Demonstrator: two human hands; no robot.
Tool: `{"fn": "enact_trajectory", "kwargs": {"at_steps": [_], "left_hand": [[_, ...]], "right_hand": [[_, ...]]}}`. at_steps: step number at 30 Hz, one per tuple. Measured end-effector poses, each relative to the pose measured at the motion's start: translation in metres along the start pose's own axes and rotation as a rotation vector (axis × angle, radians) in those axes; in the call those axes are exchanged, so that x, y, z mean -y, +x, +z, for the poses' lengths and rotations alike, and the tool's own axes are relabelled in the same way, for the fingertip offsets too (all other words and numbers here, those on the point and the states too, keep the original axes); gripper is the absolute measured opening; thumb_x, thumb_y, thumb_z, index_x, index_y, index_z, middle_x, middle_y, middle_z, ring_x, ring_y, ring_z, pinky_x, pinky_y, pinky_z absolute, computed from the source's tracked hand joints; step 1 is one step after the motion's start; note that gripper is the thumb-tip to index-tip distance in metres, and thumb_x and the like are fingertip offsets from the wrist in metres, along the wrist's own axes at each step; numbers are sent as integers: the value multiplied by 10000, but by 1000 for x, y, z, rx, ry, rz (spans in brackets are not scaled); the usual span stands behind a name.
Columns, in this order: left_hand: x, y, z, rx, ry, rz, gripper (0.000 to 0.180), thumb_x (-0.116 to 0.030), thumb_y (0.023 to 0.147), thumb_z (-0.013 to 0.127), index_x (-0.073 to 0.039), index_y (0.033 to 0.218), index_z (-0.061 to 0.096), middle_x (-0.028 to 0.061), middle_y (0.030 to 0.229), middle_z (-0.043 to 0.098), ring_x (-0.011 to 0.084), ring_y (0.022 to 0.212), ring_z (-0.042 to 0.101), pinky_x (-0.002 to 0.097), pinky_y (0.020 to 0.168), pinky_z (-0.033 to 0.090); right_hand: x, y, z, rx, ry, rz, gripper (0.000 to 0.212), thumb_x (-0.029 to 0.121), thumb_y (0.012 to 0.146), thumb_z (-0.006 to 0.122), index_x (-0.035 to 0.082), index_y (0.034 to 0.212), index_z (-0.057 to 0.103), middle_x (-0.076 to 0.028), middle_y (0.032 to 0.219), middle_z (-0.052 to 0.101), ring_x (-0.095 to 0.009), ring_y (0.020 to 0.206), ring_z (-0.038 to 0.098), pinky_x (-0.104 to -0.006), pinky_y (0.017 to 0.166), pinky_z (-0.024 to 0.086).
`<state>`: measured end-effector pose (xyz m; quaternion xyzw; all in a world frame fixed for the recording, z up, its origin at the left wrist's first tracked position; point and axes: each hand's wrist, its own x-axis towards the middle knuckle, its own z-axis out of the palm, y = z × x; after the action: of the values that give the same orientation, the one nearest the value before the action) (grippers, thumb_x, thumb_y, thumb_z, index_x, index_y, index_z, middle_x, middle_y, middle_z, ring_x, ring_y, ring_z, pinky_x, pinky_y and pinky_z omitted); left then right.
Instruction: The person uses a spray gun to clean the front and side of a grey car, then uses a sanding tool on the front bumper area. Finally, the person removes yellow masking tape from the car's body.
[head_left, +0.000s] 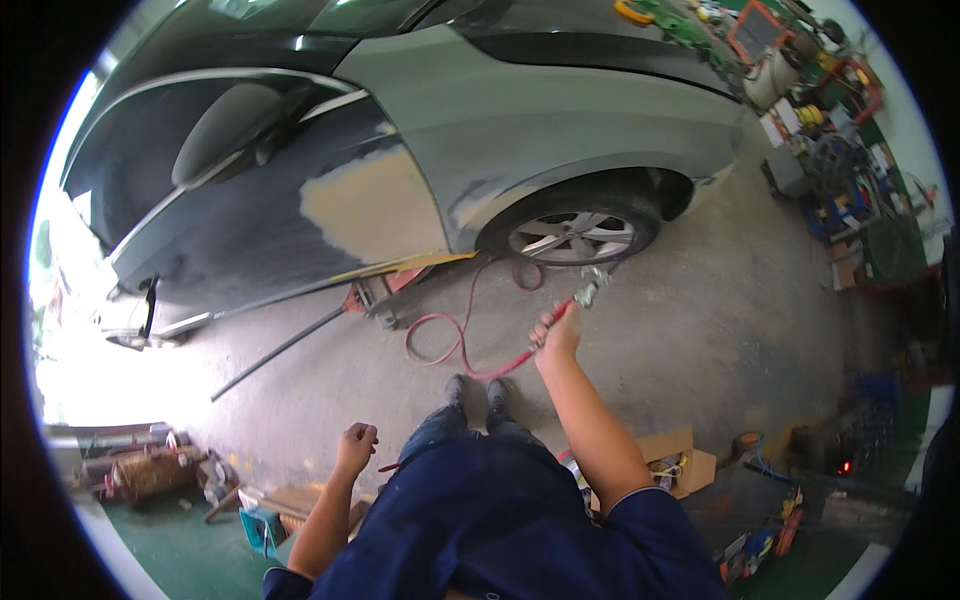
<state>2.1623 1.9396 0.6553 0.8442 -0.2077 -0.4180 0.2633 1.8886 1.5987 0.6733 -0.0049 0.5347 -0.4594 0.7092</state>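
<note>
My right hand [556,332] is raised in front of me, its fingers wrapped round a red air hose [500,370]. Beyond the fist, a silvery metal fitting [588,292] sits at the hose's end, slightly blurred; its exact kind I cannot make out. The hose droops from the hand and loops over the floor toward the car. My left hand [357,447] hangs low at my left side with its fingers curled in, and nothing shows in it. Ahead stands a car with a grey front fender [560,110], a dark door [270,210] bearing a beige filler patch [370,200], and a front wheel [572,236].
A red floor jack [375,298] sits under the car's sill, its long handle [280,352] reaching out left. Cluttered shelves [850,180] line the right wall. Behind me are an open cardboard box [690,465], a teal container [262,530] and a rusty cylinder [155,475].
</note>
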Motion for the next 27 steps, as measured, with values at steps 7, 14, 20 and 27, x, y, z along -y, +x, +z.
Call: {"fn": "enact_trajectory", "kwargs": {"at_steps": [7, 14, 20, 27], "left_hand": [[-160, 40, 58, 142, 255, 673, 196, -190, 873, 633, 4, 880, 655, 107, 720, 651, 189, 648, 613, 329, 621, 485], [-365, -42, 160, 736, 512, 1873, 479, -146, 682, 783, -21, 1103, 591, 163, 1097, 598, 372, 1041, 558, 437, 936, 428], [-408, -81, 255, 1044, 1047, 2008, 359, -393, 723, 762, -55, 781, 658, 109, 667, 611, 315, 663, 615, 419, 601, 462], [-482, -155, 380, 1123, 1087, 2040, 367, -388, 717, 758, -50, 668, 626, 117, 604, 591, 306, 578, 597, 405, 540, 431]], "right_hand": [[36, -35, -132, 151, -1209, -305, 418, 470, 962, 460, 123, 766, 586, -50, 654, 554, -170, 487, 503, -370, 479, 432], [50, -142, -123, 210, -1347, -290, 402, 431, 890, 530, 60, 942, 676, -218, 881, 672, -370, 835, 649, -451, 744, 482], [98, -216, -175, 135, -1082, -432, 394, 357, 882, 574, -17, 978, 651, -206, 843, 662, -352, 797, 638, -435, 727, 481], [153, -224, -281, -135, -862, -741, 383, 320, 918, 588, 115, 1241, 588, -136, 867, 663, -290, 744, 631, -409, 680, 479]]}}
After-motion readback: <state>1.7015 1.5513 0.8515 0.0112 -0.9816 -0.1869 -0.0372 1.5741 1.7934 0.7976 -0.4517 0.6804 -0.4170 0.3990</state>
